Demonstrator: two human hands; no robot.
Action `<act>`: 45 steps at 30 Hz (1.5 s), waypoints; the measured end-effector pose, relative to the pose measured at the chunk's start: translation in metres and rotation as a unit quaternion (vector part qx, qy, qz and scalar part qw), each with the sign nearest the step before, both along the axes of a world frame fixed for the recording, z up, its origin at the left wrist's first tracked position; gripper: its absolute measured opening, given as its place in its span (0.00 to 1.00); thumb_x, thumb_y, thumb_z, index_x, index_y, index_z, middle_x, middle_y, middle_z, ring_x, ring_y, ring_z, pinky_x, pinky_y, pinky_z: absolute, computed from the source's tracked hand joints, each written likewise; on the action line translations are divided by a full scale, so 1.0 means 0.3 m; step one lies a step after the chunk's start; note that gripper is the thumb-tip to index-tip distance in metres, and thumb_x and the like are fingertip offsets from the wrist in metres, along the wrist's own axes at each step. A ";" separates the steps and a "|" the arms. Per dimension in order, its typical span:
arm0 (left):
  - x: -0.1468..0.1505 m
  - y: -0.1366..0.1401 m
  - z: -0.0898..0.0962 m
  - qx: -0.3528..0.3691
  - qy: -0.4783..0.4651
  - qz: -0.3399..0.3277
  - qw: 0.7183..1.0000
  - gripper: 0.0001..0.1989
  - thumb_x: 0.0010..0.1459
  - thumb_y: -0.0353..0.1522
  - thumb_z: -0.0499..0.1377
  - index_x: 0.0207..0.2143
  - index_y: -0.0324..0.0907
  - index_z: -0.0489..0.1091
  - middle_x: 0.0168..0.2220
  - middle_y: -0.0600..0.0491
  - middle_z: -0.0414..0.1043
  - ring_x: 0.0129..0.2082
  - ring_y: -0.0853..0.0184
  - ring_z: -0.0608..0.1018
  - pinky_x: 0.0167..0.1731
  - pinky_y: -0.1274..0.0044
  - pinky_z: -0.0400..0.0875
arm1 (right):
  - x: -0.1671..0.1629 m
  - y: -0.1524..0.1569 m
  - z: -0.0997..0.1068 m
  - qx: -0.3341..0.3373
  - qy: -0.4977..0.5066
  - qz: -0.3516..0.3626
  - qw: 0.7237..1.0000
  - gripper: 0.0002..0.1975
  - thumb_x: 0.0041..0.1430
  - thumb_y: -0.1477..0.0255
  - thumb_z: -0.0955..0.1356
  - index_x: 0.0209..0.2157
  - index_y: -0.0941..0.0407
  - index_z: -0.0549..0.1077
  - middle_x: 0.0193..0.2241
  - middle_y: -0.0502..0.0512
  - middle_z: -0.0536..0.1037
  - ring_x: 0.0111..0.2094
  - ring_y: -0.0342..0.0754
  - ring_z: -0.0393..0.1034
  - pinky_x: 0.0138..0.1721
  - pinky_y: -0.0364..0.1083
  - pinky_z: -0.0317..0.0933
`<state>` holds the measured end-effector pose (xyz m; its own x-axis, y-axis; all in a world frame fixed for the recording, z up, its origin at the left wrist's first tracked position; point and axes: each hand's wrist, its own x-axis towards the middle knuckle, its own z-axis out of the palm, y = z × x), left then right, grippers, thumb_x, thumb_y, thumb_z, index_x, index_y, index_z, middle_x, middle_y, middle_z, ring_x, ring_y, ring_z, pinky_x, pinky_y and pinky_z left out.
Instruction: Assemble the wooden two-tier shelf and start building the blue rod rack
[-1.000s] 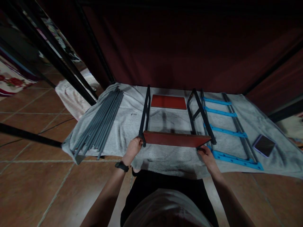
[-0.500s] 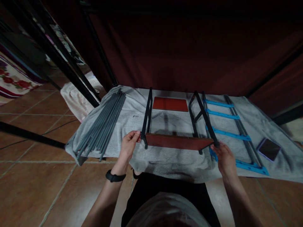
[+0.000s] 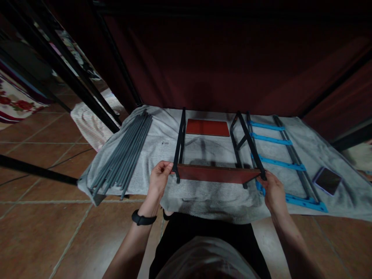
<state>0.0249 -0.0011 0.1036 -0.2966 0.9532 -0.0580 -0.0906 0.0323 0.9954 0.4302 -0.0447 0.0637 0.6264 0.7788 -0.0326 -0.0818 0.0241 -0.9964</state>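
Observation:
Two black metal side frames, the left one [image 3: 179, 141] and the right one [image 3: 249, 141], stand on the grey cloth. A reddish-brown board [image 3: 215, 174] joins them along their near side, tilted on its edge. With thumb and fingers closed, my left hand [image 3: 159, 176] pinches the near corner of the left frame; its fingertips partly hide the spot. My right hand [image 3: 274, 190] is closed around the near corner of the right frame. Between the frames, farther back, a second red board [image 3: 207, 127] lies flat.
Grey rods [image 3: 123, 153] lie bundled at left, with small metal screws [image 3: 165, 143] beside them. At right are parts with blue crosspieces [image 3: 281, 163] and a phone [image 3: 327, 180]. Everything rests on a grey cloth [image 3: 203, 199]. Black posts [image 3: 66, 71] rise at left; a dark red panel [image 3: 209, 66] closes the back.
The view has shifted slightly, so most things appear a little farther left. Both hands keep their hold on the near corners of the frames.

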 end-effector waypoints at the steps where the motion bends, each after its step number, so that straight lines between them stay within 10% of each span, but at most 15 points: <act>1: -0.002 0.000 0.001 -0.004 -0.006 -0.002 1.000 0.19 0.45 0.45 0.72 0.29 0.40 0.74 0.26 0.55 0.72 0.27 0.71 0.73 0.31 0.78 0.70 | -0.002 0.001 0.001 0.001 0.000 -0.005 1.000 0.17 0.54 0.55 0.73 0.36 0.54 0.80 0.38 0.51 0.81 0.41 0.47 0.76 0.44 0.45 0.73; 45: -0.002 0.006 -0.056 0.046 -0.065 0.001 0.997 0.14 0.49 0.41 0.70 0.33 0.42 0.76 0.29 0.55 0.73 0.29 0.72 0.72 0.33 0.78 0.67 | 0.084 0.029 0.019 -0.009 -0.047 0.085 0.995 0.24 0.47 0.47 0.77 0.31 0.53 0.75 0.27 0.48 0.76 0.29 0.45 0.70 0.35 0.47 0.71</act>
<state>0.0244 0.0008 0.0868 -0.2941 0.9557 -0.0092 -0.2197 -0.0583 0.9738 0.4555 -0.0359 0.0695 0.4872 0.8733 0.0050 0.0101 0.0001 -0.9999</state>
